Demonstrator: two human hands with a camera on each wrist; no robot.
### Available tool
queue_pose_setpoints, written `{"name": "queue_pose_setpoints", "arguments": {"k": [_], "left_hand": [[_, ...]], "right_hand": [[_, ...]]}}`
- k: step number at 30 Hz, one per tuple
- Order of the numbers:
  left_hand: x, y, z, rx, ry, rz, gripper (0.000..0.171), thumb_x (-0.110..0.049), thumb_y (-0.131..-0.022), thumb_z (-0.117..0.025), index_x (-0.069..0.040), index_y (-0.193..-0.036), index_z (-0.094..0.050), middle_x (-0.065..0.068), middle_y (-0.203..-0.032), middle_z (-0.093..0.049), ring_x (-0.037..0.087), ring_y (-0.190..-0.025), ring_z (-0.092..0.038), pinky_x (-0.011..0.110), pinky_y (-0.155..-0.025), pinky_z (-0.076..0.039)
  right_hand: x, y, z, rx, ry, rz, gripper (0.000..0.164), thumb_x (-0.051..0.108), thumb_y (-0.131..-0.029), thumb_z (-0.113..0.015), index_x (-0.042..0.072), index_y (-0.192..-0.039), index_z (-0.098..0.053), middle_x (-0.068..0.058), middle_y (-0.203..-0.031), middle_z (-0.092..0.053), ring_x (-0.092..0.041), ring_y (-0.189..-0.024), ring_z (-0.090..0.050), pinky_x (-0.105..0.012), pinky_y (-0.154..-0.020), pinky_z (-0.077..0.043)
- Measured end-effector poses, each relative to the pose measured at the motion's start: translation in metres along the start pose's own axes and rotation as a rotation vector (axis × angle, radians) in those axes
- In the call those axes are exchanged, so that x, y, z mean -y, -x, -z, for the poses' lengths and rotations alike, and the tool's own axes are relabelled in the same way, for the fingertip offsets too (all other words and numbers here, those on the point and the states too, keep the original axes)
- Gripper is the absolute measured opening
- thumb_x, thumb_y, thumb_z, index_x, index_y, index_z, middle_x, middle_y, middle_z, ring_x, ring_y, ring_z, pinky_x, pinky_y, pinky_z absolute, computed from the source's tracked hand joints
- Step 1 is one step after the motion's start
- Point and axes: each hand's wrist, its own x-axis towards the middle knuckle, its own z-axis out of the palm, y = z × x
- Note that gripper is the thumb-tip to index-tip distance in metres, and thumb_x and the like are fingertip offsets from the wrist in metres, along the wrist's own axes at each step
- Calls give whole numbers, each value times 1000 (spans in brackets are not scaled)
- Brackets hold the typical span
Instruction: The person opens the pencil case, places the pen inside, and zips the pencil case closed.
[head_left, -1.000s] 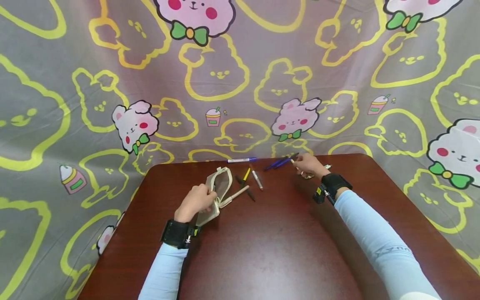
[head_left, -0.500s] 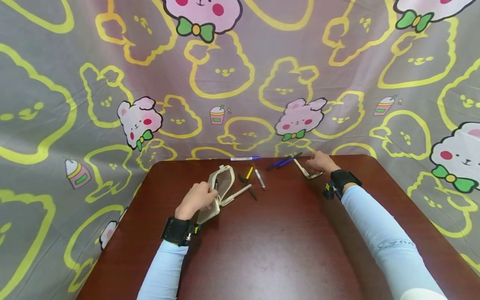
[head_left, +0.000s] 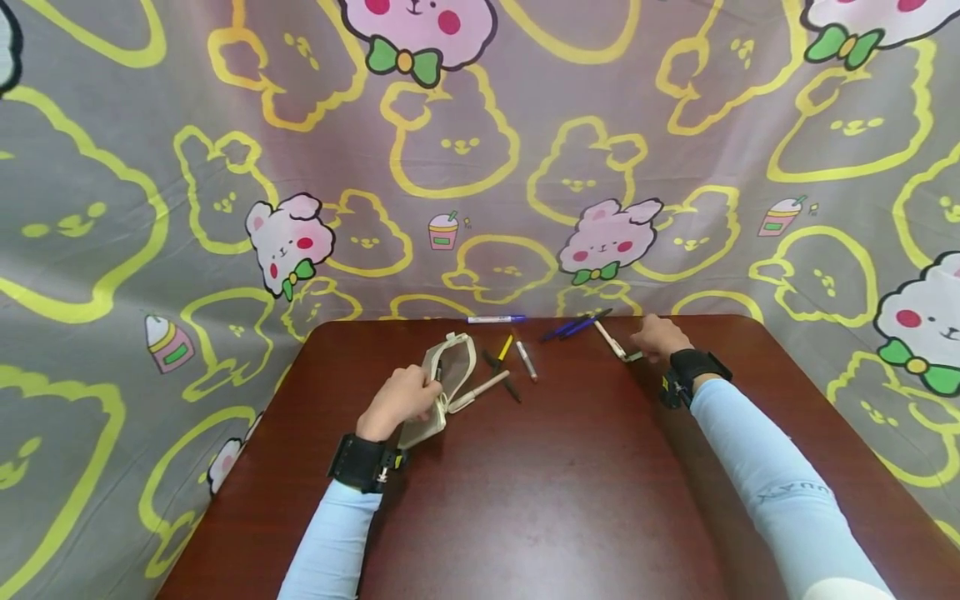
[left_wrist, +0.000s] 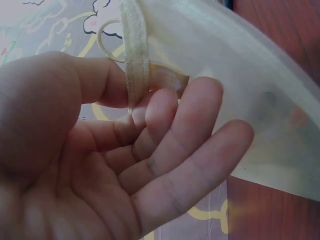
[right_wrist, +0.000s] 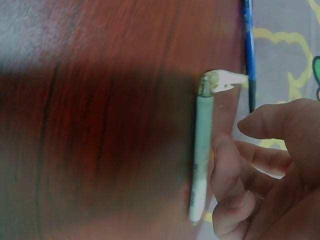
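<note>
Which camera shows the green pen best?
The right wrist view, where the green pen appears large and whole. The head view shows a small bit beside the right hand; the left wrist view, none discernible.

Dark reddish-brown wood in a table (head_left: 570, 475), with rounded far corners, streaky grain in the right wrist view and a pale sheen toward the bottom of the head view. Behind it and along both sides, a grey cloth (head_left: 330, 158), softly creased, printed with yellow-outlined animals (head_left: 460, 147), pale rabbit heads (head_left: 609, 239) with pinkish-red cheeks and green bows (head_left: 405, 61), and small pink cups (head_left: 443, 232) with green straws. At the top and right edges, rabbit heads only partly in frame.
</note>
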Motion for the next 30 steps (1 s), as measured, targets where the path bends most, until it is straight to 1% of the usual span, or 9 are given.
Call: {"name": "queue_pose_setpoints", "arguments": {"k": [2, 4, 7, 10, 16, 19, 21, 27, 30], "left_hand": [[0, -1, -1, -4, -3, -1, 24, -20, -87, -52, -12, -65, -54, 5, -58, -66, 18, -53, -66, 26, -53, -46], [1, -2, -2, -5, -7, -6, 24, -20, -87, -51, -12, -64, -55, 5, -58, -67, 18, -53, -66, 26, -53, -46], [0, -1, -2, -1, -6, -6, 25, -20, -88, -51, -12, -65, -55, 6, -59, -67, 18, -52, -65, 26, -53, -46], [0, 0, -1, 6, 5, -4, 25, -20, -88, -51, -11, -65, -54, 6, -60, -67, 18, -53, -65, 26, -53, -46], [1, 0, -2, 2, 5, -4, 24, -19, -88, -51, -12, -65, -53, 6, -60, -67, 17, -53, -65, 26, -53, -46], [1, -1, -2, -3, -2, -4, 24, -20, -88, -51, -12, -65, -54, 5, -59, -67, 16, -52, -64, 26, -53, -45], [0, 0, -2, -4, -5, -4, 24, -20, -88, -52, -12, -66, -55, 5, -59, -67, 15, -51, -63, 26, -53, -45], [1, 0, -2, -1, -8, 8, 23, -20, -88, -52, -12, -67, -56, 6, -60, -68, 15, -52, -64, 26, -54, -45], [1, 0, -1, -2, -9, 10, 24, -21, -88, -52, -12, -67, -57, 6, -60, -68, 16, -53, -64, 25, -54, -44]], "right_hand": [[-3, 1, -2, 3, -12, -3, 28, 25, -96, -50, -2, -101, -55, -3, -62, -57, -20, -56, -60, -33, -55, -45], [-6, 1, -4, 11, -22, -15, 35, 26, -96, -50, -3, -115, -51, -5, -67, -58, -22, -59, -62, -32, -56, -47], [-10, -1, -9, 14, -49, -33, 45, 26, -95, -52, -4, -128, -45, -9, -74, -59, -23, -63, -64, -32, -56, -49], [-13, -2, -12, 0, -71, -39, 43, 25, -94, -53, -5, -124, -47, -11, -76, -59, -23, -63, -64, -32, -55, -50], [-16, -3, -16, -29, -119, -36, 32, 21, -92, -53, -5, -111, -52, -10, -74, -58, -21, -58, -64, -33, -56, -54], [-16, -3, -18, -41, -145, -37, 24, 19, -91, -53, -4, -100, -53, -10, -71, -58, -21, -56, -63, -33, -55, -55], [-16, -3, -19, -57, -165, -58, 21, 19, -90, -54, -2, -94, -53, -10, -70, -58, -20, -55, -63, -32, -54, -54], [-16, -5, -23, -85, -230, -108, 21, 20, -88, -57, 0, -90, -53, -8, -68, -59, -18, -54, -62, -29, -50, -52], [-17, -4, -22, -86, -241, -112, 21, 21, -87, -57, 1, -81, -56, -6, -64, -60, -18, -53, -61, -28, -47, -49]]}}
